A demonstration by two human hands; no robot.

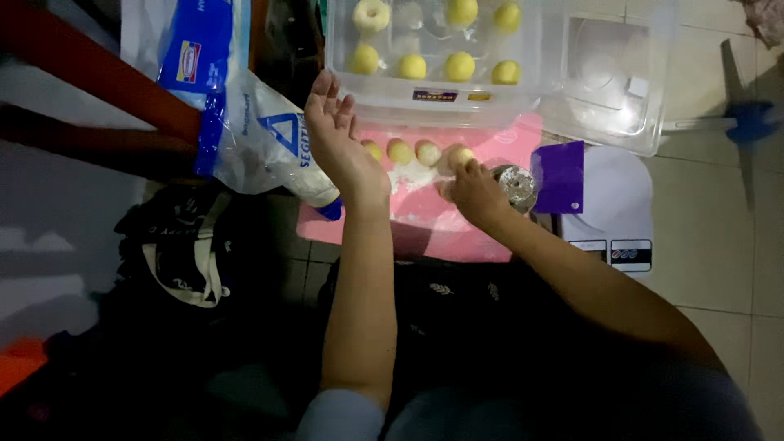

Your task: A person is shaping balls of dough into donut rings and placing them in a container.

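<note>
Right hand [475, 194] pinches a soft dough ball [461, 157] on the pink mat [425, 229], left hand [336, 135] open and empty; looks squishy, so cradle underneath.

Four dough balls [415, 153] on one pink mat [457, 233]. Seven more balls [460, 66] in one clear box [433, 102]. One lid [608, 77], one flour bag [253, 135], one purple scraper [559, 177], two hands [339, 143].

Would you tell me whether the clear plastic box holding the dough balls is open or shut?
Open: the clear box has no lid on it, and its dough balls show uncovered.
</note>
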